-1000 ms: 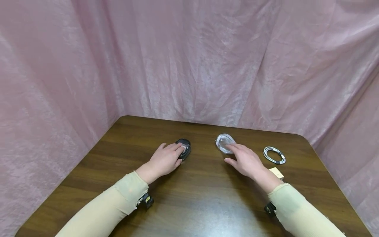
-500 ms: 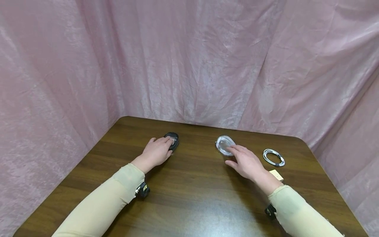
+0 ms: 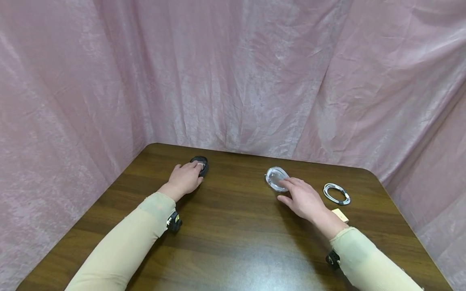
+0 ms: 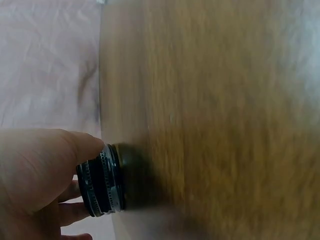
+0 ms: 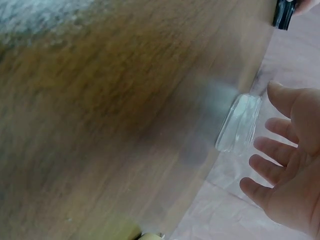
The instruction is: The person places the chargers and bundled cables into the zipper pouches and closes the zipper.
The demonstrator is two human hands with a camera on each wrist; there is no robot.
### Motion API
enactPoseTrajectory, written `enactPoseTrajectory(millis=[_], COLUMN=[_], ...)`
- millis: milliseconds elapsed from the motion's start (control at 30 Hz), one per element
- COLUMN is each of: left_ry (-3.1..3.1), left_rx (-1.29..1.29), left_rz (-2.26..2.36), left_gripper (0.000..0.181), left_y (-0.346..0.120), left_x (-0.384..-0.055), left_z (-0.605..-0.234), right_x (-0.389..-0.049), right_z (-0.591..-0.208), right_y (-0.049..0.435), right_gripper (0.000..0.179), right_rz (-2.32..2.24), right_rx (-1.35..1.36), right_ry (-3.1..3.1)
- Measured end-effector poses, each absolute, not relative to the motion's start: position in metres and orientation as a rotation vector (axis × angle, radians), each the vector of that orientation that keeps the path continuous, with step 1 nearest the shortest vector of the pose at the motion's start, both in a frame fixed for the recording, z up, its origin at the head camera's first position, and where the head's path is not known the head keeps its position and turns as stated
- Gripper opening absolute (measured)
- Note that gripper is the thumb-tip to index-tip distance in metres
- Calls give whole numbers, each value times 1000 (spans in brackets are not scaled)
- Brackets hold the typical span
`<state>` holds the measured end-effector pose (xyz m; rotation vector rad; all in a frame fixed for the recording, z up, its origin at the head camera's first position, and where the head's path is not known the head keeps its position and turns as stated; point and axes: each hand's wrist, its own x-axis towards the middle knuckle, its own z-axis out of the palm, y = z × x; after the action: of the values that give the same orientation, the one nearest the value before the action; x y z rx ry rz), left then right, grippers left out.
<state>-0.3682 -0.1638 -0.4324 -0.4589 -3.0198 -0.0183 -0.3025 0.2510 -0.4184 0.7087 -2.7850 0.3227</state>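
My left hand (image 3: 185, 178) holds a coiled black cable (image 3: 205, 169) near the back left of the table, fingers over the top and thumb at its near side. In the left wrist view the black coil (image 4: 100, 182) stands between thumb and fingers, close over the wood. A coil of clear, whitish cable (image 3: 270, 180) lies right of the middle. My right hand (image 3: 303, 198) hovers at its near right edge with fingers loosely extended. The right wrist view shows the clear coil (image 5: 241, 122) just beyond the spread fingers, nothing gripped.
Further right lies a white coiled cable (image 3: 326, 193) with a dark tie. A cream block (image 3: 340, 215) is partly hidden behind the right wrist. Pink curtains (image 3: 233, 81) hang around the brown wooden table (image 3: 233, 234).
My left hand has moved left and toward the back with the black cable, away from the clear coil. The right hand has stayed almost still.
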Motion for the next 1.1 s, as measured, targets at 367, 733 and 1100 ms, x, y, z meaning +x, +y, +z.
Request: enactPoseTrajectory(millis=[367,733,1100], left_ry=[-3088,-3090,-3064], left_rx=[-366,-324,-278], left_rz=[-57,-82,-132], left_gripper=[58,59,59], left_y=[-181,-184,-182], left_x=[-380,-385,-385], left_z=[-431,-426,-426], right_x=[-305,-305,-309], right_z=[-420,-420,-419], right_y=[250,252,251], right_gripper=[47,49,52], right_rz=[325,306,333], right_rx=[672,672,644], right_ry=[-2781,-2797,-2827])
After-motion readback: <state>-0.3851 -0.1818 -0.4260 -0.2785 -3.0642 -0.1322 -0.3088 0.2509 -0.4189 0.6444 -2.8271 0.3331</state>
